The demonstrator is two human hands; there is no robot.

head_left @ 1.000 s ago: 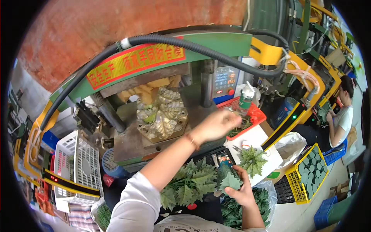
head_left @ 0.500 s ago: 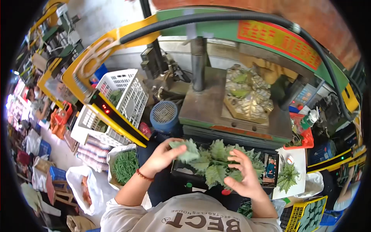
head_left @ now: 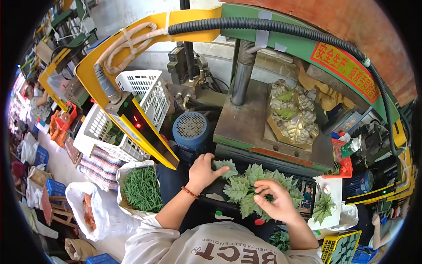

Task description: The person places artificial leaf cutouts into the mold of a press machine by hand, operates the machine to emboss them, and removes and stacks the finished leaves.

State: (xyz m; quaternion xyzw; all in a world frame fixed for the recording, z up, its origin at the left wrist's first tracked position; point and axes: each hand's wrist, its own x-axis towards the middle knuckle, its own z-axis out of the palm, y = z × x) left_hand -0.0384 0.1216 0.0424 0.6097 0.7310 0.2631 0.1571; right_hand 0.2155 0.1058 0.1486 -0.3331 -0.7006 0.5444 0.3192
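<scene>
My left hand (head_left: pixel 204 174) is closed, thumb against fingers, on a pale green artificial leaf (head_left: pixel 227 168) that sticks out to its right. Below the machine, a pile of green artificial leaves (head_left: pixel 241 189) with toothed edges lies on a dark surface over my lap. My right hand (head_left: pixel 277 202) hangs over the pile's right part, its fingers curled toward the thumb near where the leaves meet. Whatever is between those fingertips is too small to make out. A phone (head_left: pixel 307 196) with a lit screen is right of the pile, partly behind leaves.
Ahead stands a green press with a metal leaf mould (head_left: pixel 293 116) on its bed. A yellow guard bar (head_left: pixel 147 136) slants down at the left. Also around are a white basket (head_left: pixel 127 145), a sack of green stems (head_left: pixel 141 188), a blue motor (head_left: pixel 190 130) and another leaf (head_left: pixel 324 207) on a white board.
My left hand has moved up and right with its leaf, which now shows beyond the thumb. My right hand's spread fingers have drawn in toward the thumb. The view has shifted slightly.
</scene>
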